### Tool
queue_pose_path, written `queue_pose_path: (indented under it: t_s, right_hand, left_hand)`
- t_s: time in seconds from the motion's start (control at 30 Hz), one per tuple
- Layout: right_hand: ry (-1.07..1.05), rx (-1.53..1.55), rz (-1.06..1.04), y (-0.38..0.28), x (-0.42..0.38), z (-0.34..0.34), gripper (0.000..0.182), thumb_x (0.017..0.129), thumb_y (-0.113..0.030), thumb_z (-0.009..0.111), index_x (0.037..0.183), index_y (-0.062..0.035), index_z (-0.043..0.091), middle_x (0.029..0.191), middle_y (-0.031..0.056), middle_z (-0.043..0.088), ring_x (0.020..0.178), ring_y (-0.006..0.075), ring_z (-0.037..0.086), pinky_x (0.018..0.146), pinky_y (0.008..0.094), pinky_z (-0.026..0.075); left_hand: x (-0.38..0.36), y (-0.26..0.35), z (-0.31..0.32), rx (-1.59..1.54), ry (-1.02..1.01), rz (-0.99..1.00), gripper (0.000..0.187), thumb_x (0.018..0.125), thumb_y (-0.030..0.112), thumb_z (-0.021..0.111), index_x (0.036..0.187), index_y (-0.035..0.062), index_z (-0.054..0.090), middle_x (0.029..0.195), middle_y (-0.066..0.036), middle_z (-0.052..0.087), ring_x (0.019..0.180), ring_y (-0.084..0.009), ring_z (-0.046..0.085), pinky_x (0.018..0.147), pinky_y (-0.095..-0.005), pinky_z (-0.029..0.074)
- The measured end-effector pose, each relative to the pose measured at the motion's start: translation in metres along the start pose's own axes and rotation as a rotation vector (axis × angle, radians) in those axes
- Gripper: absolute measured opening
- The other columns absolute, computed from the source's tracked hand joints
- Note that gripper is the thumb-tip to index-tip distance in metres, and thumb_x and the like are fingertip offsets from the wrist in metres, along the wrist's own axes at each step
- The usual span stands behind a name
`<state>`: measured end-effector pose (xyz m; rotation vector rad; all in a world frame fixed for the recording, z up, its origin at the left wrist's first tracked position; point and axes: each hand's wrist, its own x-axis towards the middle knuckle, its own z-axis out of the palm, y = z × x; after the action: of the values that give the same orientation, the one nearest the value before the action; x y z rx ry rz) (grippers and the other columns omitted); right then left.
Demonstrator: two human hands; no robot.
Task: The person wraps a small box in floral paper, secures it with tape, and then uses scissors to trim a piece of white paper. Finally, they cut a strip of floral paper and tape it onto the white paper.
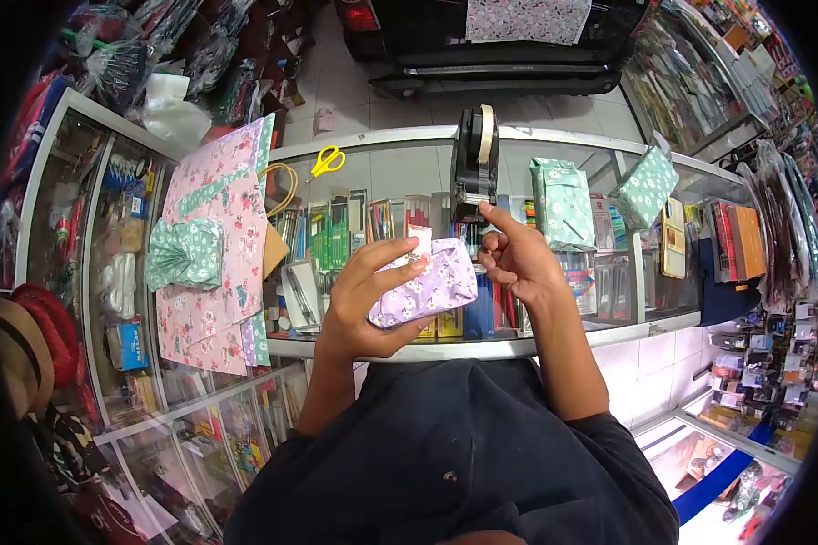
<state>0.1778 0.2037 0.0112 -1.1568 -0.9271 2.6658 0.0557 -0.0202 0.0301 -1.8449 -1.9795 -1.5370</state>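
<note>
My left hand [359, 304] is closed around a small package wrapped in purple floral paper [441, 289]. Its fingers press on a pale pinkish flap [419, 238] at the package's upper edge. My right hand [525, 259] reaches to the black tape dispenser [471, 173], its index fingertip at the near, cutter end. The other fingers of that hand are partly curled, with nothing visible in them. Whether a strip of tape sticks to the fingertip is too small to tell. The dispenser stands on the glass counter [382, 168] beyond the package.
Yellow scissors [326, 162] lie at the counter's far edge. Pink floral wrapped items [214, 318] with a green pleated piece [184, 254] are at left. Two green floral packages [563, 204] [646, 188], a phone [673, 238] and books [739, 241] sit at right.
</note>
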Motion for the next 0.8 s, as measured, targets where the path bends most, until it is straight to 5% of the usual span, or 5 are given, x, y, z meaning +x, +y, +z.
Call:
queue_pose_path:
  t_s: [0.4, 0.67, 0.8]
  right_hand:
    - [0.047, -0.171, -0.107, 0.004, 0.002, 0.000, 0.023, 0.093, -0.030, 0.077, 0.094, -0.0085, 0.069, 0.073, 0.0011, 0.065, 0.058, 0.0114, 0.061, 0.043, 0.0237, 0.031]
    - [0.178, -0.086, -0.425, 0.028, 0.003, 0.014, 0.024, 0.093, -0.015, 0.079, 0.109, 0.0023, 0.075, 0.086, 0.0059, 0.071, 0.061, 0.0076, 0.057, 0.047, 0.0221, 0.038]
    - [0.162, -0.104, -0.419, 0.028, 0.003, 0.012, 0.025, 0.089, -0.011, 0.083, 0.107, 0.0042, 0.075, 0.083, 0.0092, 0.072, 0.063, 0.0076, 0.058, 0.050, 0.0222, 0.040]
  left_hand:
    - [0.000, 0.000, 0.000, -0.014, -0.002, -0.009, 0.064, 0.064, 0.012, 0.090, 0.124, 0.0049, 0.069, 0.134, -0.021, 0.064, 0.119, -0.0388, 0.065, 0.102, -0.0489, 0.051]
    - [-0.001, 0.000, 0.000, -0.001, 0.007, -0.009, 0.063, 0.064, 0.014, 0.089, 0.123, 0.0050, 0.069, 0.133, -0.021, 0.065, 0.119, -0.0393, 0.065, 0.101, -0.0488, 0.051]
    - [-0.002, 0.001, 0.000, 0.003, 0.005, -0.016, 0.063, 0.064, 0.013, 0.089, 0.123, 0.0054, 0.068, 0.133, -0.020, 0.065, 0.118, -0.0388, 0.066, 0.101, -0.0484, 0.051]
